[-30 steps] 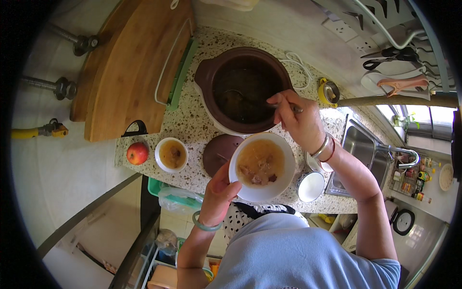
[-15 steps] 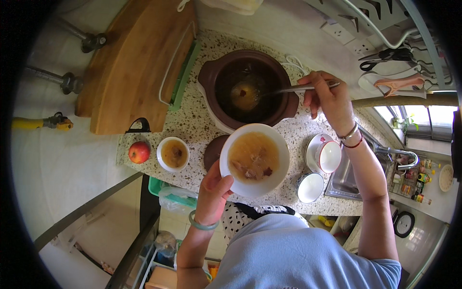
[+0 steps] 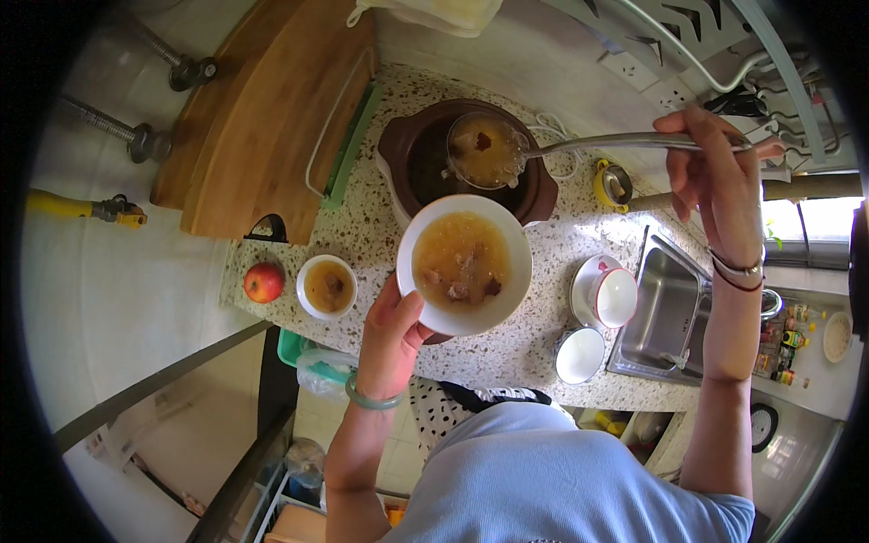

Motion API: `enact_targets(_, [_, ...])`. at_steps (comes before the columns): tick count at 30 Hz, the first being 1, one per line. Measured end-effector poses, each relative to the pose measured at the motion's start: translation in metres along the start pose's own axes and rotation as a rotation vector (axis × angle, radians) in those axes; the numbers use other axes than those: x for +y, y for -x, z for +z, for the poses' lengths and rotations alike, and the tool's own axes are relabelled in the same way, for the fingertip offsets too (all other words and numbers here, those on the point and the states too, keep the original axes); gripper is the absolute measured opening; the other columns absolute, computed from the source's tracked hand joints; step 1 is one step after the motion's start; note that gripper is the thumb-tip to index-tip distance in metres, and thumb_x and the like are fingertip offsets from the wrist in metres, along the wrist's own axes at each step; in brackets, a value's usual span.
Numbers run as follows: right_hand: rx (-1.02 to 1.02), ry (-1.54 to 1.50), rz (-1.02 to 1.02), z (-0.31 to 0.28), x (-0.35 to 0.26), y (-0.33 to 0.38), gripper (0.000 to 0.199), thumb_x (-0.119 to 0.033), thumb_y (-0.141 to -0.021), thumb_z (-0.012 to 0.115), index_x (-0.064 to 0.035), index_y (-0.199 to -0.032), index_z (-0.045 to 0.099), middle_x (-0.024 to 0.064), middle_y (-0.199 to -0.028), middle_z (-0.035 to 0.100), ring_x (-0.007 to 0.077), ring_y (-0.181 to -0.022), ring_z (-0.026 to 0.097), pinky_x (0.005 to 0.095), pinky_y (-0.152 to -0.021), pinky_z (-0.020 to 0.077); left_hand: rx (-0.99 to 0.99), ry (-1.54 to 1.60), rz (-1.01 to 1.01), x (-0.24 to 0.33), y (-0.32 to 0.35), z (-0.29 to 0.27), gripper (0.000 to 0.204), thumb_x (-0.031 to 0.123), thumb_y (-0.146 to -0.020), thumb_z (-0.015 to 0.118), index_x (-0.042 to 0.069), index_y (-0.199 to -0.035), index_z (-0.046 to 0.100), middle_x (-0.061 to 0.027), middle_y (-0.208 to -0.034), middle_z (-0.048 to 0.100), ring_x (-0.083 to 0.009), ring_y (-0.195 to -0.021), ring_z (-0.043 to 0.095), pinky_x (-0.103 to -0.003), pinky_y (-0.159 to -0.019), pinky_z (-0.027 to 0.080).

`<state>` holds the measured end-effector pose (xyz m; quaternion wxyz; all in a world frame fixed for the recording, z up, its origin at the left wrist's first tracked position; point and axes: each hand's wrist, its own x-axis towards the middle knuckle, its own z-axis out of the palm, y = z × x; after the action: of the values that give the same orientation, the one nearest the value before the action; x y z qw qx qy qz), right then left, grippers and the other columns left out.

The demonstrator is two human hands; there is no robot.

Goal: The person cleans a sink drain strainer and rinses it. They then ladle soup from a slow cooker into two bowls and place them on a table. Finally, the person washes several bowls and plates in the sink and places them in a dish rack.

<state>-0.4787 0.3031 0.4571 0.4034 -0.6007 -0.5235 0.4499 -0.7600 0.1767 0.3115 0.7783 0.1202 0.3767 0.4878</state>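
My left hand grips the rim of a white bowl from its lower left side. Golden soup with pale pieces and a dark red bit fills much of it. Up at the right, my right hand is closed round the handle of a metal ladle. The ladle's bowl is full of soup with a dark red piece and is held above the brown pot. Dark liquid shows inside the pot; the white bowl overlaps its near rim.
A smaller bowl of soup and a red apple stand left. To the right are a red-rimmed cup on a saucer, another white bowl, a yellow-rimmed item and the sink. Wooden cutting boards lean on the left.
The ladle has risen out of the pot's liquid, now full, as my right hand moved up and right. My left hand has brought the bowl up slightly, closer to the pot.
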Motion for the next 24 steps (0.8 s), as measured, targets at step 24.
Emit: enact_targets(24, [-0.349,0.789,-1.08,0.002,0.036,0.077,0.032,-0.011,-0.067,0.071,-0.0034,-0.098,0.065,0.0027,-0.07,0.057,0.0142,-0.057,0.055,0.0242,-0.046,0.0439,0.015,0.032,0.032,0.0,-0.018,0.001,0.049,0.013,-0.093,0.053,0.001,-0.137,0.036,-0.0111,-0.127,0.053,-0.0194,-0.113,0.056,-0.034,-0.095,0.049])
